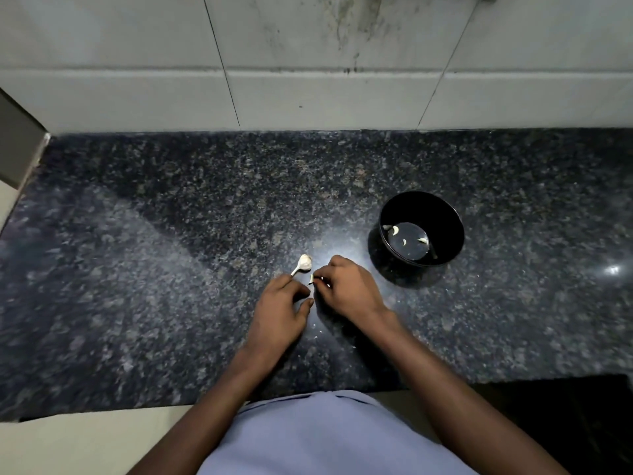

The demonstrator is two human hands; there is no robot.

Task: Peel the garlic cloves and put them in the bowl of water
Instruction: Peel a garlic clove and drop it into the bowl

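Observation:
A small garlic head [304, 263] with a pale stalk lies on the dark granite counter [171, 252]. Just right of it my right hand [346, 287] pinches a garlic clove [312, 279] at its fingertips. My left hand [279, 311] sits beside it, fingers loosely curled near the garlic stalk, thumb stretched toward the right hand; I cannot tell whether it touches the clove. A black bowl [454, 221] of water stands to the right, with several peeled cloves [396, 230] floating inside.
A tiled wall [308, 80] rises behind the counter. The counter's front edge [102, 411] runs close to my body, and its left end meets a grey corner piece [20, 149]. A tiny scrap of peel [318, 334] lies between my wrists.

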